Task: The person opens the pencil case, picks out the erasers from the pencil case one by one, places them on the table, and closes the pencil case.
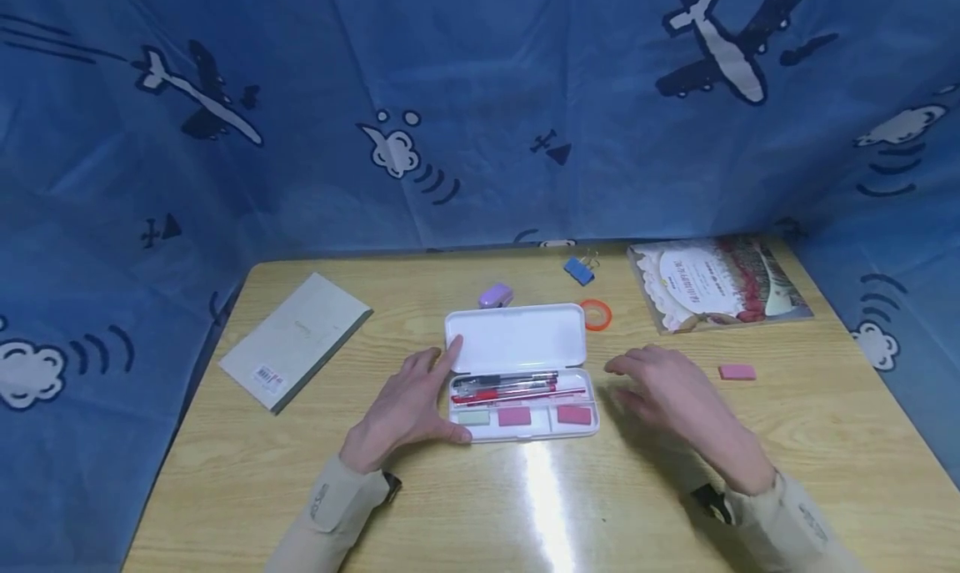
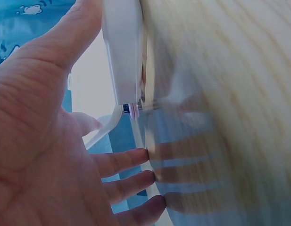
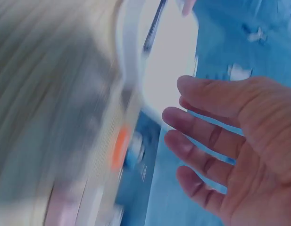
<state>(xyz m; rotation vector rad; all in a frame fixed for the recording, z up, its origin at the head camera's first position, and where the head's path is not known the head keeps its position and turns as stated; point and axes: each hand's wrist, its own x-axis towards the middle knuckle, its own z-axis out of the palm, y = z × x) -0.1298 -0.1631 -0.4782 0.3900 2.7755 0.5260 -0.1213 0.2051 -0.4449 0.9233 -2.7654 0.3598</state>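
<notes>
A white pencil case (image 1: 517, 339) lies on the table with its lid folded back. Several pens (image 1: 510, 386) lie in its rear section. In front of them are a pale green eraser (image 1: 473, 418), a pink eraser (image 1: 514, 415) and, behind a divider on the right, another pink eraser (image 1: 573, 415). My left hand (image 1: 405, 406) spans the left end, thumb at the front corner and index finger against the lid; its other fingers look straight in the left wrist view. Off the right end hovers my right hand (image 1: 675, 389), fingers loosely bent, holding nothing.
A loose pink eraser (image 1: 737, 373) lies right of my right hand. Behind the case are a small purple object (image 1: 496, 295), an orange ring (image 1: 606, 308) and a blue binder clip (image 1: 579, 270). A notebook (image 1: 296, 339) lies left, a picture-covered book (image 1: 712, 281) back right.
</notes>
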